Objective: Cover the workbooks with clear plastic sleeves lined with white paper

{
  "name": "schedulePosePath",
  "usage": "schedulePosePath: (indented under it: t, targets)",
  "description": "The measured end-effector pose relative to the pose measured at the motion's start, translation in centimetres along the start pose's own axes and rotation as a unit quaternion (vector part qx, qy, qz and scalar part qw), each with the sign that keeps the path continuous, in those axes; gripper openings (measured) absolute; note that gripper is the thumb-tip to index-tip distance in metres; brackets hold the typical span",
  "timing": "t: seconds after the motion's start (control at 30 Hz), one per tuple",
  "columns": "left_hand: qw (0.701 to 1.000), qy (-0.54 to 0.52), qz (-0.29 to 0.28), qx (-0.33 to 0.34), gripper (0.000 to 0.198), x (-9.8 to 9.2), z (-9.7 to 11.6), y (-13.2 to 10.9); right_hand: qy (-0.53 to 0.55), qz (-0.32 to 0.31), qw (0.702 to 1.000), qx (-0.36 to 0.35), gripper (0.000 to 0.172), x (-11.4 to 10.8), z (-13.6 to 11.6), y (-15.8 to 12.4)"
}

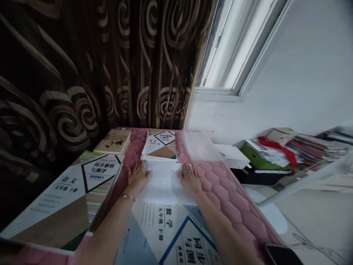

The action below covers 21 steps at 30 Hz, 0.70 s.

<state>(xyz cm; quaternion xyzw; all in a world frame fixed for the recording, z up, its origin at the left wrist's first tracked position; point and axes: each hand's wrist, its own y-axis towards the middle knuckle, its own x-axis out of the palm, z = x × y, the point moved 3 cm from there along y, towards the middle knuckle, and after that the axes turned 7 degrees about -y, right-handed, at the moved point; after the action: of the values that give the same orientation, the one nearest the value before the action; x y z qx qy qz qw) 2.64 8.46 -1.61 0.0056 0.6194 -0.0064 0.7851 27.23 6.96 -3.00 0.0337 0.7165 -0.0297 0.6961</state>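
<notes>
Both flat and unclenched, left hand (138, 179) and right hand (190, 179) flank a white sheet (163, 180); I see a blue-and-white book (168, 235) at six o'clock.

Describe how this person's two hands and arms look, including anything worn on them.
The left hand is ungloved, with a slim, silver-coloured bangle around its wrist. The right hand is also ungloved, with nothing visible at its wrist. No sleeves show on either forearm.

A swirl-patterned curtain (149, 62) hangs beside a window (234, 46).
</notes>
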Motion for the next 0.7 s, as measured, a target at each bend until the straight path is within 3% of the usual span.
schedulePosePath:
  t: [0.1,0.17,0.23,0.33,0.43,0.6,0.7]
  targets:
    - [0.998,0.015,0.026,-0.05,0.068,-0.2,0.9,-0.2,-0.001,0.006,1.0,-0.007,0.063,0.2,0.0,0.1]
    - [0.996,0.026,0.061,-0.061,0.065,-0.2,2.6,-0.4,-0.009,0.013,1.0,-0.012,0.064,0.3,0.0,0.1]
    - [0.997,0.014,0.075,0.023,0.063,0.0,5.1,-0.6,-0.017,0.016,1.0,-0.017,0.065,0.4,-0.1,0.1]
    - [0.986,-0.038,0.014,0.159,0.062,1.0,8.0,-0.8,-0.019,0.018,0.999,-0.018,0.066,0.4,0.1,0.1]
    - [0.986,-0.047,-0.027,0.16,0.062,2.1,8.2,-0.4,-0.012,0.014,1.0,-0.019,0.065,0.2,0.2,0.1]
    - [0.985,-0.04,-0.031,0.164,0.066,2.8,7.3,0.3,-0.008,-0.013,1.0,0.022,0.067,-0.7,-1.7,0.0]
    - [0.984,-0.037,-0.035,0.168,0.064,3.0,7.3,0.3,0.032,-0.004,0.998,-0.057,0.067,-1.2,-5.1,0.2]
